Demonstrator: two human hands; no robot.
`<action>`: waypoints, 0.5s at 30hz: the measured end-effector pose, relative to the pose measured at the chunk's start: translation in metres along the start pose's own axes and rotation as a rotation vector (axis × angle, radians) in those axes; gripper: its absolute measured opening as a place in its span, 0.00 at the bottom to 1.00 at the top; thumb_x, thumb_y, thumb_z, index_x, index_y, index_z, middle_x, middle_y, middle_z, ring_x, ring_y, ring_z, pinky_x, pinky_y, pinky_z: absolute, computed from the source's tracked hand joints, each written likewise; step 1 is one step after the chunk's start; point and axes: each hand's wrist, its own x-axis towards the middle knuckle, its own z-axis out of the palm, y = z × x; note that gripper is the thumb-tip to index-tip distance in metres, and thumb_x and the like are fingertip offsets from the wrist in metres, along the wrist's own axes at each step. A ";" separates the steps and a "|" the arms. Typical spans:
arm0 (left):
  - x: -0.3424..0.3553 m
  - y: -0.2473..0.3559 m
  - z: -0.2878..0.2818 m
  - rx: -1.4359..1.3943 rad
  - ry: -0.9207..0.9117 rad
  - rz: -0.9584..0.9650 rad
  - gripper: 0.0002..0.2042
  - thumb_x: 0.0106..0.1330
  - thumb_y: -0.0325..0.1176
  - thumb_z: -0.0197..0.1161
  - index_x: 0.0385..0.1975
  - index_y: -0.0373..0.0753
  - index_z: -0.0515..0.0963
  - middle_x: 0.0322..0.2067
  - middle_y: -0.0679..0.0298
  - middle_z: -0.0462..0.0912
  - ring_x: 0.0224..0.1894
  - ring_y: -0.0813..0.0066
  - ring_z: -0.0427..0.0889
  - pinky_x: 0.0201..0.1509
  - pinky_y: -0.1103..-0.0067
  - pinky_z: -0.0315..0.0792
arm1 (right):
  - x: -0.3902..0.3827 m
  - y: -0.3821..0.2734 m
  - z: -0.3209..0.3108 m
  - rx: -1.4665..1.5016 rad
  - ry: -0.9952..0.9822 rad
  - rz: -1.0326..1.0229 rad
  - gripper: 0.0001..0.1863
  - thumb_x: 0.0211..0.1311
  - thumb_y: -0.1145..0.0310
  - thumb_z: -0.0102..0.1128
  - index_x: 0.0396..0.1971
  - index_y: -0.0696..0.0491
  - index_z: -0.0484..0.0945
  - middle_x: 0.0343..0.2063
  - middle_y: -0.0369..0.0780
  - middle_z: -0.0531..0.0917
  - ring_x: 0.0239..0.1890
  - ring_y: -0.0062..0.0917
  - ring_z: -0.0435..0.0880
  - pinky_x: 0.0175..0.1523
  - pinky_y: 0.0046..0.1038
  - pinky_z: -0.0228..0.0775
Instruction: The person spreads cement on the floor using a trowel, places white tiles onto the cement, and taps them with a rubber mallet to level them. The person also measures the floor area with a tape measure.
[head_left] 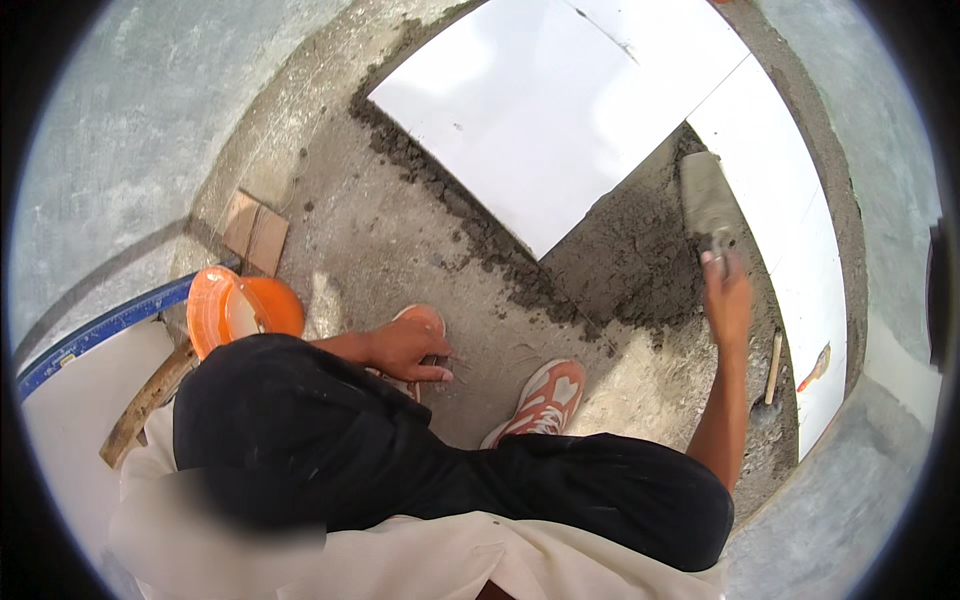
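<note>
My right hand (727,290) is closed round the handle of a trowel (708,195), whose flat grey blade is smeared with mortar. The blade lies at the right edge of a bed of dark wet mortar (635,250), beside a row of white tiles (765,160). A large white tile (520,120) borders the mortar on its far left side, with crumbs of mortar along its near edge. Over my left knee my left hand (405,350) hangs with loose, parted fingers and holds nothing.
At left are an orange plastic vessel (275,305), a blue level (110,328), a wooden board (150,405) and two small wooden pieces (255,232). A wooden-handled tool (774,365) lies at right; an orange-handled tool (816,368) rests on the tiles. Grey walls (130,130) enclose the floor.
</note>
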 end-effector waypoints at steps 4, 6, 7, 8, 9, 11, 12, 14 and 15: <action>0.002 -0.002 0.003 -0.037 0.013 0.047 0.20 0.74 0.47 0.65 0.53 0.36 0.86 0.29 0.58 0.88 0.30 0.58 0.87 0.39 0.65 0.78 | -0.042 -0.022 0.027 0.206 -0.273 -0.073 0.24 0.76 0.51 0.61 0.54 0.58 0.80 0.28 0.46 0.83 0.33 0.35 0.86 0.41 0.40 0.75; 0.008 -0.002 0.001 -0.055 0.002 0.039 0.20 0.74 0.46 0.65 0.54 0.36 0.86 0.28 0.59 0.88 0.29 0.60 0.86 0.38 0.66 0.77 | -0.047 -0.022 0.036 0.189 -0.171 -0.127 0.23 0.76 0.52 0.60 0.54 0.57 0.79 0.26 0.42 0.82 0.31 0.29 0.84 0.37 0.37 0.75; 0.010 -0.002 -0.001 -0.062 -0.006 0.034 0.20 0.74 0.45 0.66 0.55 0.36 0.85 0.28 0.60 0.87 0.28 0.61 0.86 0.38 0.66 0.77 | -0.049 -0.022 0.037 0.182 -0.119 -0.153 0.22 0.76 0.53 0.60 0.55 0.57 0.79 0.26 0.40 0.81 0.30 0.26 0.83 0.35 0.36 0.75; 0.009 -0.001 -0.001 -0.062 -0.010 0.042 0.20 0.74 0.45 0.66 0.55 0.36 0.85 0.28 0.60 0.87 0.28 0.62 0.86 0.38 0.67 0.77 | -0.049 -0.020 0.035 0.273 -0.165 -0.043 0.22 0.77 0.53 0.60 0.55 0.56 0.79 0.27 0.40 0.82 0.30 0.24 0.83 0.34 0.34 0.74; 0.006 0.000 -0.002 -0.059 -0.011 0.047 0.20 0.74 0.45 0.65 0.55 0.36 0.85 0.28 0.61 0.87 0.27 0.62 0.85 0.37 0.67 0.77 | -0.047 -0.025 0.030 0.369 -0.208 0.064 0.21 0.77 0.54 0.59 0.56 0.55 0.78 0.28 0.40 0.82 0.30 0.23 0.83 0.33 0.31 0.74; 0.002 0.001 -0.002 -0.039 -0.009 0.053 0.20 0.74 0.45 0.65 0.56 0.36 0.85 0.28 0.61 0.87 0.28 0.62 0.85 0.37 0.68 0.76 | -0.044 -0.032 0.025 0.682 -0.242 0.230 0.21 0.77 0.55 0.58 0.58 0.55 0.77 0.30 0.39 0.83 0.30 0.20 0.82 0.32 0.27 0.74; 0.001 0.001 -0.002 -0.022 -0.004 0.054 0.21 0.74 0.45 0.65 0.57 0.36 0.85 0.29 0.60 0.87 0.28 0.63 0.85 0.38 0.68 0.76 | -0.042 -0.035 0.025 0.900 -0.230 0.285 0.21 0.78 0.55 0.57 0.58 0.55 0.77 0.32 0.38 0.83 0.30 0.18 0.82 0.31 0.25 0.73; 0.007 0.001 -0.003 -0.024 -0.033 0.055 0.21 0.75 0.46 0.65 0.57 0.36 0.85 0.30 0.59 0.88 0.31 0.62 0.86 0.39 0.68 0.76 | -0.043 -0.040 0.025 0.953 -0.204 0.310 0.20 0.78 0.57 0.56 0.60 0.55 0.76 0.34 0.39 0.83 0.32 0.19 0.83 0.33 0.25 0.74; 0.007 0.002 -0.006 -0.036 -0.063 0.037 0.21 0.74 0.46 0.65 0.58 0.37 0.85 0.31 0.59 0.88 0.32 0.62 0.86 0.40 0.68 0.76 | -0.042 -0.045 0.031 0.800 -0.204 0.278 0.20 0.78 0.59 0.55 0.60 0.56 0.75 0.34 0.40 0.83 0.33 0.21 0.84 0.34 0.26 0.76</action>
